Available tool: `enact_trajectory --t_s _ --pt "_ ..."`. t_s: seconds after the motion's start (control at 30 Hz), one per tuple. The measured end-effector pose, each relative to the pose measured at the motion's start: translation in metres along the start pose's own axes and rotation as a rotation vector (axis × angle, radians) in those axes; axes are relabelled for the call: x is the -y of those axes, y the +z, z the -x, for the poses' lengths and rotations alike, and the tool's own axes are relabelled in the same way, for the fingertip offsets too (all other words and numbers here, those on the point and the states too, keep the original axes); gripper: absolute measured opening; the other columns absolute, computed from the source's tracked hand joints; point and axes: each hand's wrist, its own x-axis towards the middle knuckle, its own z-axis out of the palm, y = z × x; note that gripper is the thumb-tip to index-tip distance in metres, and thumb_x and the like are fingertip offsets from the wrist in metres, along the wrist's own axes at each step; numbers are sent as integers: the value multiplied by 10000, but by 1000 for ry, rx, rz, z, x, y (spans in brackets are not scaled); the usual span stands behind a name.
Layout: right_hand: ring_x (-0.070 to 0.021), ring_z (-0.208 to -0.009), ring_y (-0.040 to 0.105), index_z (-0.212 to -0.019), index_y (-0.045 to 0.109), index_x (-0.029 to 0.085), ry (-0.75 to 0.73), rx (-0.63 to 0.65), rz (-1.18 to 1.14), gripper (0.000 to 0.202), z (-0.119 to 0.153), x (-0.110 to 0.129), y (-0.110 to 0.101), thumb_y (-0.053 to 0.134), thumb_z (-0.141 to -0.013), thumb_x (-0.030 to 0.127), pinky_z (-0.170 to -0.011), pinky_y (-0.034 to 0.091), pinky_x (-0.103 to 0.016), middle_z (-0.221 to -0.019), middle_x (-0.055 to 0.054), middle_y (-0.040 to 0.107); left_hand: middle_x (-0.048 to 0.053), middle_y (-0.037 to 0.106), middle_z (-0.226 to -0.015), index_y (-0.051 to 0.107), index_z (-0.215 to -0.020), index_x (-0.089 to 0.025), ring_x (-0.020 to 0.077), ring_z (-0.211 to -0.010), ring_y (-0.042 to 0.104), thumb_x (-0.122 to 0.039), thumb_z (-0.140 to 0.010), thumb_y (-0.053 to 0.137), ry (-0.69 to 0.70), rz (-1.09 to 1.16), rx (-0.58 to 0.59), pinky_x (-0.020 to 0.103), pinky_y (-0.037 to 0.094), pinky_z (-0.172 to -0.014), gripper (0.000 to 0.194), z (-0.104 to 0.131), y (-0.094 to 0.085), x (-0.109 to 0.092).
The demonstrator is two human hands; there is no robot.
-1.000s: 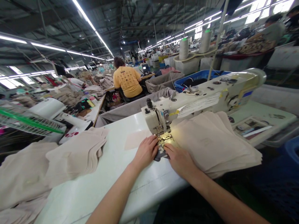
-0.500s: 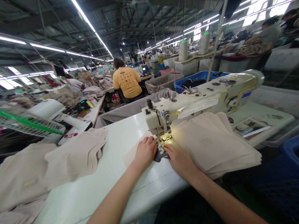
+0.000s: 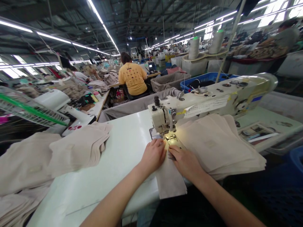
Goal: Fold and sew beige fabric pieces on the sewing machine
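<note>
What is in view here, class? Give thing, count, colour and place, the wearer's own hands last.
Sewing machine: one, off-white, right of centre
Table: one, pale green-white, under the machine
Fabric piece: one, beige, between the forearms, over the table's near edge
Fabric stacks: at least three, beige, left and right
Wire rack: one, white with green strip, left edge
Thread cones: two, pale grey, green tops, behind the machine
Co-workers: at least two, yellow and grey tops, ahead and far right
Ceiling lights: several, white, overhead
Distant clutter: uncountable
Left hand: one, bare, near the needle
Right hand: one, bare, right of the left
</note>
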Motion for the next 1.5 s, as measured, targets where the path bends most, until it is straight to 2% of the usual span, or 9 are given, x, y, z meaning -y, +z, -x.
enact_trajectory --t_s 0.23,0.6,0.7,0.83,0.93,1.17,1.33,1.4,1.5 --pt "-207 -1034 695 -1196 680 208 -35 6 23 407 -2 -4 0 446 -901 53 -873 539 -314 -1323 -78 661 115 617 -1202 594 -1162 -195 265 -1073 576 -236 -967 522 -3 44 -56 433 552 -894 211 0 3 0" --pt "-215 -1035 703 -1240 667 203 -12 45 43 444 -7 1 -7 449 -886 47 -890 553 -330 -1353 -79 650 130 628 -1219 614 -1138 -179 293 -1101 572 -252 -972 522 -3 1 -33 458 546 -876 204 -1 5 2" --pt "-218 -1040 706 -1274 650 197 -19 62 50 459 0 2 -9 452 -888 49 -895 558 -330 -1385 -87 633 134 632 -1233 606 -1157 -175 310 -1135 574 -229 -963 523 24 -37 -6 469 546 -892 218 9 2 -9" --pt "-226 -1011 721 -1327 622 191 -21 111 90 514 24 2 -3 431 -879 28 -863 577 -327 -1441 -88 595 106 651 -1191 605 -1153 -188 286 -1118 599 -173 -917 559 136 47 60 422 562 -920 241 37 -1 -32" --pt "-224 -1002 723 -1371 585 169 -18 137 99 552 33 3 -1 414 -873 3 -873 580 -332 -1459 -94 579 122 637 -1238 567 -1241 -168 289 -1178 583 -176 -937 525 162 72 26 423 548 -980 308 50 0 -38" --pt "-215 -1044 706 -1300 617 191 -7 147 100 441 4 4 -12 453 -914 53 -885 560 -306 -1420 -74 608 116 653 -1128 605 -1136 -171 286 -1084 612 -194 -930 536 123 73 25 439 579 -902 219 28 1 -16" --pt "-196 -984 705 -1217 638 204 -18 95 77 338 -17 0 -12 459 -950 99 -802 548 -285 -1330 -49 650 121 664 -1060 641 -1009 -162 287 -1040 629 -207 -951 519 127 75 10 453 580 -902 143 11 0 1" --pt "-191 -983 698 -1192 638 208 -15 68 60 318 -19 0 -10 477 -943 94 -793 538 -284 -1316 -47 648 123 668 -1066 648 -1025 -163 277 -1047 634 -205 -966 496 135 95 -12 447 576 -917 168 8 1 6" --pt "-191 -975 688 -1160 635 201 71 -18 46 304 -11 2 -6 515 -915 67 -782 523 -281 -1286 -62 648 132 679 -1119 651 -1093 -151 272 -1082 637 -186 -962 489 146 141 -52 444 568 -951 211 8 2 13"
